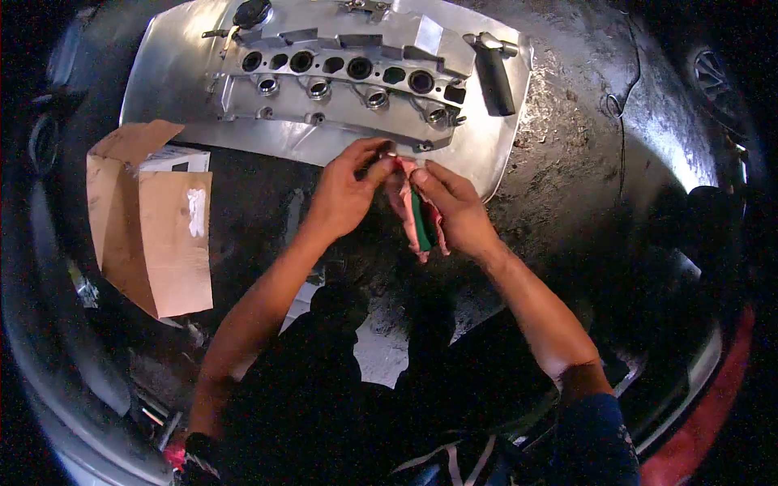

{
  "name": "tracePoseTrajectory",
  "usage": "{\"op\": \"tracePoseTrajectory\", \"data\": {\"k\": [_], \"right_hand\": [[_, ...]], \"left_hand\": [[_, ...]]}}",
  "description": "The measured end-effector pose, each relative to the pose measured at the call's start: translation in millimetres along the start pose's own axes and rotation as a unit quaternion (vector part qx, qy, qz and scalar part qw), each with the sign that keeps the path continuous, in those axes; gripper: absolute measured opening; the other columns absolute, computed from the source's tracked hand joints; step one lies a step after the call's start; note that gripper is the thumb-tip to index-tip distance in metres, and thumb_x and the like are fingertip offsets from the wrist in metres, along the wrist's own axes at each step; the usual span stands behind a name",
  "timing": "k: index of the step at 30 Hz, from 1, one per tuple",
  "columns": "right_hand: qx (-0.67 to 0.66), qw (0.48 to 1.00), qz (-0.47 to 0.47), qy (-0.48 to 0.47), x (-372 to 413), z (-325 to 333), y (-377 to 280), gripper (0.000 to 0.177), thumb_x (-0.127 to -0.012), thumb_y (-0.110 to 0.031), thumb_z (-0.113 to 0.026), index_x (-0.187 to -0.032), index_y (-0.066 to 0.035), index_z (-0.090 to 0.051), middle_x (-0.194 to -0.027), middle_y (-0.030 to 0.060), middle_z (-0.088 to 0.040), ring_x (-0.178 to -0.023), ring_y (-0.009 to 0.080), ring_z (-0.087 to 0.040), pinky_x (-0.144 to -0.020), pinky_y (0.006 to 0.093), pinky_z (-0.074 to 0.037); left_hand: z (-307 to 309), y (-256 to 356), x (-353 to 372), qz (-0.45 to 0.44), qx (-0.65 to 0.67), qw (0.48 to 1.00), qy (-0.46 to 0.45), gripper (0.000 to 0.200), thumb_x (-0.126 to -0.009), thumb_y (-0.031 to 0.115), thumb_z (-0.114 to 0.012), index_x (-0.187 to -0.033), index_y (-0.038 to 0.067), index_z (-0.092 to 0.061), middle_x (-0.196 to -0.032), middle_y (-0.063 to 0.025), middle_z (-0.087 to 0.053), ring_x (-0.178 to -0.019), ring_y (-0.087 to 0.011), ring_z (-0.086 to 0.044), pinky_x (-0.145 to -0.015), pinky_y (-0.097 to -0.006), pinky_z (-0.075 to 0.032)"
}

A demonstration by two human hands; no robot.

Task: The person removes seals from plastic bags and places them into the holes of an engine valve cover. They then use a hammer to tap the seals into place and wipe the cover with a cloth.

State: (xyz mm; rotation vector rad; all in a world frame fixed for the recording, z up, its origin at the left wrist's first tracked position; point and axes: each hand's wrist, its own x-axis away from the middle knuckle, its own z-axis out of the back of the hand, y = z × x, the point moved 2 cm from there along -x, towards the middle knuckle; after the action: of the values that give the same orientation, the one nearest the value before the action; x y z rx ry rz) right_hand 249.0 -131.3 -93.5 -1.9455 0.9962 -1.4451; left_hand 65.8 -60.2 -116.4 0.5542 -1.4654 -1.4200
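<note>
My left hand (344,194) pinches a small metal part (387,151) between thumb and fingers, just below the near edge of a silver engine valve cover (340,77). My right hand (454,206) holds a pink rag (405,215) wrapped around a green-handled tool (421,223), and its fingertips meet the left hand at the small part. The valve cover lies on a shiny metal sheet (178,89) and has several round holes along it.
An open cardboard box (154,235) with a white paper inside sits at the left. A black-handled tool (494,73) lies on the sheet's right end. Dark, greasy floor (583,162) surrounds the sheet. A cable (622,121) runs at the right.
</note>
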Motion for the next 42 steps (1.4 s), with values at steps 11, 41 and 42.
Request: {"op": "tracePoseTrajectory", "data": {"k": [11, 41, 42], "right_hand": [[0.36, 0.905, 0.227, 0.001, 2.0, -14.4, -4.7, 0.031, -0.101, -0.022, -0.066, -0.127, -0.005, -0.062, -0.096, 0.0143, -0.071, -0.074, 0.0281, -0.066, -0.068, 0.0408, -0.056], [0.571, 0.801, 0.177, 0.034, 10.9, -80.0, 89.9, 0.073, -0.095, -0.032, -0.071, -0.158, -0.015, -0.039, -0.142, 0.0302, -0.043, -0.125, 0.0494, -0.049, -0.105, 0.0546, -0.044], [0.574, 0.796, 0.189, 0.042, 10.6, -75.7, 85.6, 0.072, -0.095, -0.032, -0.071, -0.158, -0.015, -0.039, -0.144, 0.0306, -0.043, -0.126, 0.0494, -0.048, -0.106, 0.0546, -0.043]], "left_hand": [[37.4, 14.3, -17.6, 0.016, -0.103, 0.994, 0.03, 0.042, -0.105, 0.031, -0.062, -0.128, -0.004, -0.065, -0.108, -0.0117, -0.076, -0.097, -0.0184, -0.072, -0.088, -0.0323, -0.057], [78.2, -63.5, 43.3, 0.102, -0.102, 0.99, -0.004, 0.048, -0.093, 0.032, -0.077, -0.13, 0.003, -0.065, -0.115, -0.0149, -0.074, -0.101, -0.0266, -0.072, -0.088, -0.0385, -0.057], [79.6, -60.3, 38.9, 0.094, -0.109, 0.99, 0.002, 0.048, -0.093, 0.031, -0.077, -0.13, 0.003, -0.065, -0.115, -0.0146, -0.073, -0.099, -0.0267, -0.072, -0.086, -0.0389, -0.057]]}}
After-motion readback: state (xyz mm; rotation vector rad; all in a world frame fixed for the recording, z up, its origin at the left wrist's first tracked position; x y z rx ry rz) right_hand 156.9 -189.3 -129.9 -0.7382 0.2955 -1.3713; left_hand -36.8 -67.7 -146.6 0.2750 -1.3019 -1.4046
